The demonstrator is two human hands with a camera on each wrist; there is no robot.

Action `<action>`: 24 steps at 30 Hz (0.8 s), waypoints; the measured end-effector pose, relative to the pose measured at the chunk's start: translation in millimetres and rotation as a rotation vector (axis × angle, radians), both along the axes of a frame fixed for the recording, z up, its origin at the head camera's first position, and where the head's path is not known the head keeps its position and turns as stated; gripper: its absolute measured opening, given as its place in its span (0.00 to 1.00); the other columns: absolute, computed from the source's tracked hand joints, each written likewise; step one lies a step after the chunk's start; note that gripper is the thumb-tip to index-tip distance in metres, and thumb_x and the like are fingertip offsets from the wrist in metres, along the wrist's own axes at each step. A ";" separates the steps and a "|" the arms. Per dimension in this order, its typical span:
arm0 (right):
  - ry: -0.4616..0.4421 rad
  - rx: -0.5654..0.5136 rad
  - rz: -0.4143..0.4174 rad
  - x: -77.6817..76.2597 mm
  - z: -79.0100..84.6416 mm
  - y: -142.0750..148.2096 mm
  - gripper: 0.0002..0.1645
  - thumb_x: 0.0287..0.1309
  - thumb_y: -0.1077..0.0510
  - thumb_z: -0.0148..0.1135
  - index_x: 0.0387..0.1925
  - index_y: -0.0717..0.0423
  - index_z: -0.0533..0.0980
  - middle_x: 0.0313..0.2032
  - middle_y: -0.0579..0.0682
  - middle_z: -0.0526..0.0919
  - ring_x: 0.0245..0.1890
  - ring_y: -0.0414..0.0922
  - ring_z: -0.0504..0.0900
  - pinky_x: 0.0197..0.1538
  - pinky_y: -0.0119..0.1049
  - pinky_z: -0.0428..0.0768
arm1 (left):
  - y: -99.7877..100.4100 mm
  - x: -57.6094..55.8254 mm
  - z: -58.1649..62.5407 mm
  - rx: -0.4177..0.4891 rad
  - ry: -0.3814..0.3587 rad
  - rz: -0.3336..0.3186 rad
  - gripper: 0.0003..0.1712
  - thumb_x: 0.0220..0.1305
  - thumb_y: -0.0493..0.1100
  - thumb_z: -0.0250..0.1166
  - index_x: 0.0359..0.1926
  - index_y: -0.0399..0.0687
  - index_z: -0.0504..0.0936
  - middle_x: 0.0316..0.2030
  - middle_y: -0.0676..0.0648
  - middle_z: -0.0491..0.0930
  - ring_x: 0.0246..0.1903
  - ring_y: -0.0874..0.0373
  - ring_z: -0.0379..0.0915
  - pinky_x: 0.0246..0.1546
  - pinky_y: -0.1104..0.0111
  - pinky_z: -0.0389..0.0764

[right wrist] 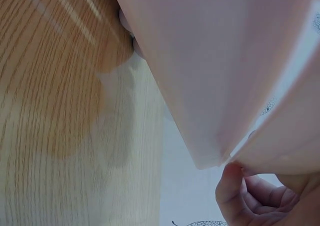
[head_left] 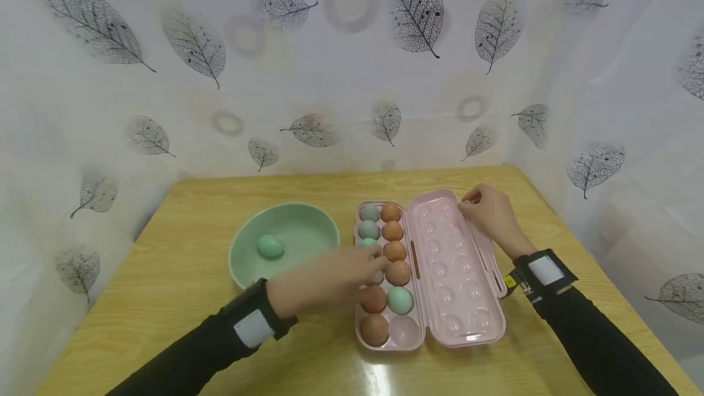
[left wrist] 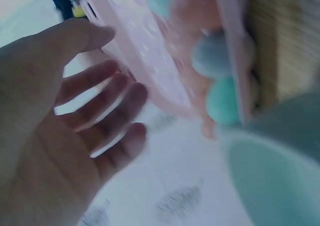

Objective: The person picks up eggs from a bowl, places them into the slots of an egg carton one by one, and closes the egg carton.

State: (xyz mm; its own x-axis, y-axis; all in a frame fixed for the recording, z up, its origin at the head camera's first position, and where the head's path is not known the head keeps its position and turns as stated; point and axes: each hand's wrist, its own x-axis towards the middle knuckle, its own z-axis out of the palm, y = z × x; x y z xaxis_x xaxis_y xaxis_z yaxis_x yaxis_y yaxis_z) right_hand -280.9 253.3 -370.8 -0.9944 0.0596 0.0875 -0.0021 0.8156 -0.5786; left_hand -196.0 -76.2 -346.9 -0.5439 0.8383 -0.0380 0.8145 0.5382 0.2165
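A pink egg carton (head_left: 405, 341) lies unfolded, its two rows filled with brown, grey-blue and green eggs except for one bare cup at the near right. Above its left side hovers my left hand (head_left: 332, 275), blurred in the head view. In the left wrist view that hand (left wrist: 75, 116) has loosely bent fingers with nothing between them. My right hand (head_left: 495, 220) pinches the far outer edge of the carton's lid (head_left: 451, 274); the right wrist view shows the thumb and fingers (right wrist: 231, 186) at the lid's corner.
Left of the carton stands a green bowl (head_left: 308, 219) with a green egg (head_left: 270, 246) in it. Part of its near rim is hidden by my left arm. The wooden table (head_left: 181, 249) meets a leaf-patterned cloth (head_left: 341, 78) at the back and sides.
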 end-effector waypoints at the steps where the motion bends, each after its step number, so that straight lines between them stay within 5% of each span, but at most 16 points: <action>1: 0.000 0.000 0.001 -0.2 0.2 -0.1 0.16 0.63 0.56 0.59 0.45 0.66 0.77 0.42 0.64 0.82 0.36 0.53 0.80 0.33 0.32 0.75 | -4.1 -4.1 -0.8 0.021 0.020 -0.001 0.15 0.69 0.47 0.63 0.54 0.53 0.74 0.38 0.54 0.73 0.33 0.63 0.71 0.34 0.73 0.76; 3: 0.003 0.001 0.005 -0.5 0.7 -0.1 0.16 0.63 0.56 0.59 0.45 0.66 0.77 0.42 0.65 0.82 0.37 0.53 0.80 0.33 0.32 0.75 | -13.1 -13.4 -1.9 0.013 0.158 -0.034 0.18 0.66 0.47 0.66 0.54 0.50 0.75 0.42 0.53 0.73 0.35 0.63 0.71 0.36 0.72 0.77; 15: -0.022 -0.007 0.006 -1.1 2.0 -0.6 0.17 0.64 0.55 0.59 0.46 0.66 0.77 0.44 0.66 0.82 0.38 0.53 0.81 0.34 0.33 0.77 | -65.2 -59.1 -7.9 0.051 0.153 0.144 0.17 0.66 0.45 0.67 0.53 0.46 0.77 0.45 0.47 0.78 0.27 0.65 0.71 0.29 0.73 0.76; 24: -0.021 -0.008 0.005 -1.9 1.8 1.0 0.17 0.63 0.55 0.59 0.45 0.66 0.77 0.43 0.65 0.82 0.37 0.53 0.80 0.33 0.32 0.76 | -91.4 -81.4 -15.2 0.023 0.066 0.292 0.19 0.68 0.46 0.66 0.57 0.45 0.77 0.52 0.45 0.79 0.41 0.58 0.79 0.42 0.64 0.83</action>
State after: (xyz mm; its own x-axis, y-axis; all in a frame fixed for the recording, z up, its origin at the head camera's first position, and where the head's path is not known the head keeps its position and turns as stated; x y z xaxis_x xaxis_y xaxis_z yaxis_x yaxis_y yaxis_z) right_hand -282.8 254.3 -369.1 -0.9963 0.0553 0.0663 0.0061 0.8111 -0.5849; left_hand -277.4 -167.6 -362.1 -0.7627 0.6464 0.0230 0.6388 0.7472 0.1832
